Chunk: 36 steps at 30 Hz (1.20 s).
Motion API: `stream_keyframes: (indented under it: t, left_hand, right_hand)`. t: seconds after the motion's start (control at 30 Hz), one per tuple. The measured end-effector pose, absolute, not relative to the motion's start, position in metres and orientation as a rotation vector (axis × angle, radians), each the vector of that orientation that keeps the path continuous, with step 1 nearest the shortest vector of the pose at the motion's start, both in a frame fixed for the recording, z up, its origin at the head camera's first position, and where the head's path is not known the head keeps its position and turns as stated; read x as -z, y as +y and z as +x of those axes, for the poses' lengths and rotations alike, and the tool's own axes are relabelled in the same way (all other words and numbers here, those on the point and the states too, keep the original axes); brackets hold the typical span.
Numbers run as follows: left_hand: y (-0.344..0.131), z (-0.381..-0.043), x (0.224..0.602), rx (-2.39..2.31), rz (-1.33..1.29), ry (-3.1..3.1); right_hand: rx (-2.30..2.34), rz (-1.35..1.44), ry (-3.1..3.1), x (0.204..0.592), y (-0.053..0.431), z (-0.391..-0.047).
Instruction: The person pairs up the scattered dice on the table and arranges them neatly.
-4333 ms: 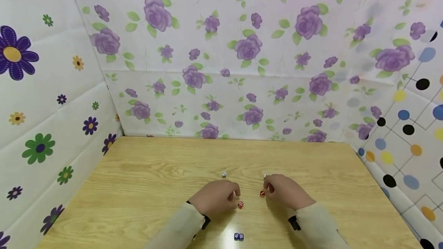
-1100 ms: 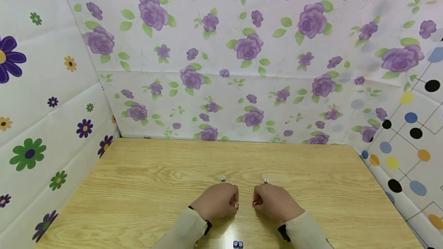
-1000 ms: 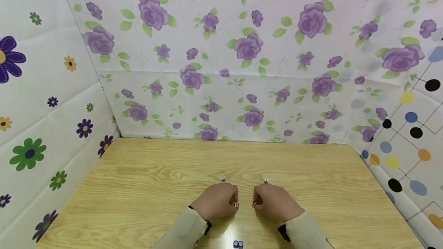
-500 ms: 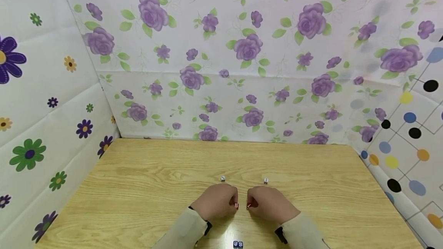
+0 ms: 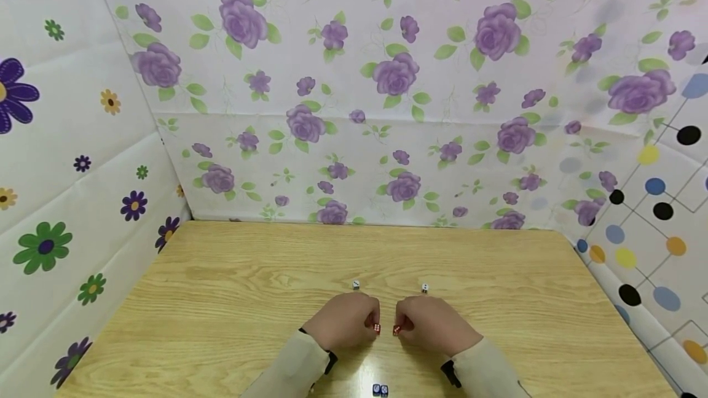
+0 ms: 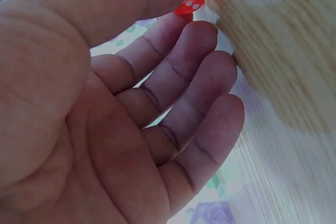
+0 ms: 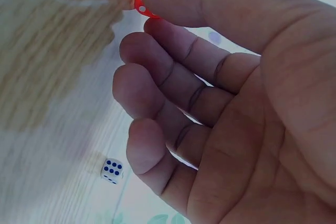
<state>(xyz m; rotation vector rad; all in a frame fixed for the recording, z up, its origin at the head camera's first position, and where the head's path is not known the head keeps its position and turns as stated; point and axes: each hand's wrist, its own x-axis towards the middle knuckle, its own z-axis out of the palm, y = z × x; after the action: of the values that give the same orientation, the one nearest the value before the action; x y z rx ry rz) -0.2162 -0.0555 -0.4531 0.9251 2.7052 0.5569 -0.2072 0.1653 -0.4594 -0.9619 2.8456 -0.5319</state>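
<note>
My left hand [image 5: 344, 322] pinches a red die [image 5: 377, 328] between thumb and index finger, low over the wooden table [image 5: 232, 312]. Facing it, my right hand [image 5: 434, 324] pinches a second red die [image 5: 396, 330]; a short gap separates the two dice. In the left wrist view the thumb covers most of the left red die [image 6: 192, 2]. The right wrist view shows the other red die [image 7: 140, 4] partly behind the thumb. Just beyond the hands stand two white dice, one at the left [image 5: 356, 285] and one at the right [image 5: 424, 288].
Two blue dice [image 5: 380, 390] sit side by side near the front edge, between the forearms. A floral cloth [image 5: 354, 109] rises behind the table, with patterned cloths at the left and right sides.
Both red dice have gone from lying by the hands to being pinched. The right hand has brought its die leftward, closer to the left hand's die. The left hand has barely moved in the last second.
</note>
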Motion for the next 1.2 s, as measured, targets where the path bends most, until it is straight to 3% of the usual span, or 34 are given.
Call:
stream_keyframes:
  t: [1.2]
  left_hand:
    - [-0.049, -0.214, 0.455, -0.519, 0.959, 2.738]
  right_hand:
    - [0.55, -1.042, 2.851, 0.469, 0.148, -0.205]
